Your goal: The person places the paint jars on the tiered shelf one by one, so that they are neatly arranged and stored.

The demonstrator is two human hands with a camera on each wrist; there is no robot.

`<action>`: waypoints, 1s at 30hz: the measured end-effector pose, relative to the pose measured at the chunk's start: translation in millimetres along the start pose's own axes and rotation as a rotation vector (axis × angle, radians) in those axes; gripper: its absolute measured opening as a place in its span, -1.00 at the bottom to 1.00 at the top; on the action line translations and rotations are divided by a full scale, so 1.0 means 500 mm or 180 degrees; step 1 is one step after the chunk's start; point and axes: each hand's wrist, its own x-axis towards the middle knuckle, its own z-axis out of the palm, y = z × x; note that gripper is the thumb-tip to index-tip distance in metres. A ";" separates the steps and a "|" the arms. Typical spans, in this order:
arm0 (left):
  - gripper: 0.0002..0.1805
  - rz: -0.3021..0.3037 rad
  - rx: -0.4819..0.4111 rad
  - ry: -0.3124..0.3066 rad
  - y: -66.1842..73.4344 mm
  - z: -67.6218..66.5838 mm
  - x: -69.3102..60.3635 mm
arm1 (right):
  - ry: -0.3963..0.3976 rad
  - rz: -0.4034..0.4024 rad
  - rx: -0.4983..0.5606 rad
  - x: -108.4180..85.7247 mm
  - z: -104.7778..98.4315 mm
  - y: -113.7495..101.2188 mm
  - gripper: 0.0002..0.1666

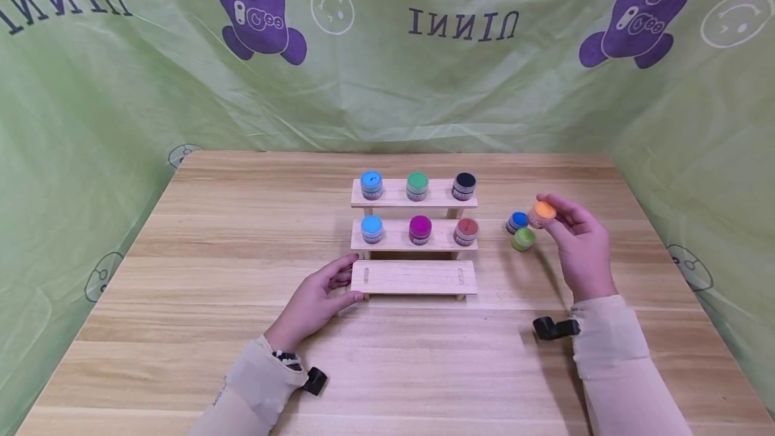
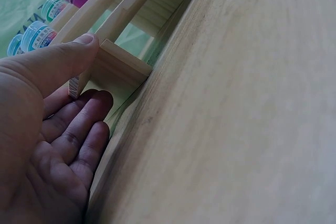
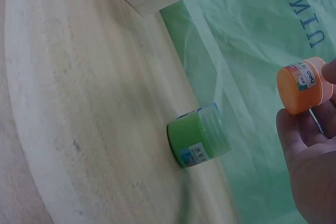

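Observation:
My right hand point(image 1: 582, 245) pinches an orange paint jar point(image 3: 300, 86) between thumb and fingers, lifted off the table. Just below it stand a light green paint jar point(image 3: 197, 136) and a dark blue paint jar point(image 1: 517, 222), the blue one mostly hidden behind the green in the right wrist view. With thumb above and fingers underneath, my left hand point(image 1: 321, 296) holds the left end of the lowest step of a three-step wooden rack point(image 1: 414, 277). Paint jars stand on the two upper steps: light blue point(image 1: 371, 185), green point(image 1: 417, 186) and black point(image 1: 464, 186) at the back, light blue point(image 1: 372, 229), purple point(image 1: 420, 229) and brown point(image 1: 466, 231) in the middle.
The wood-grain table point(image 1: 230, 274) reaches out on both sides of the rack. A green printed cloth point(image 1: 387, 99) hangs behind it and along both sides. Small black devices point(image 1: 313, 381) sit at both wrists.

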 end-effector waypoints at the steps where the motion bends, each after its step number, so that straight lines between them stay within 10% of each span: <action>1: -0.23 0.0000 0.0002 0.0002 0.000 0.000 0.000 | -0.0022 -0.0024 -0.0003 -0.001 0.002 -0.002 -0.55; 30: -0.23 0.0016 -0.0075 -0.0020 0.004 -0.001 -0.001 | -0.0808 -0.0389 -0.0346 -0.048 0.062 -0.065 -0.61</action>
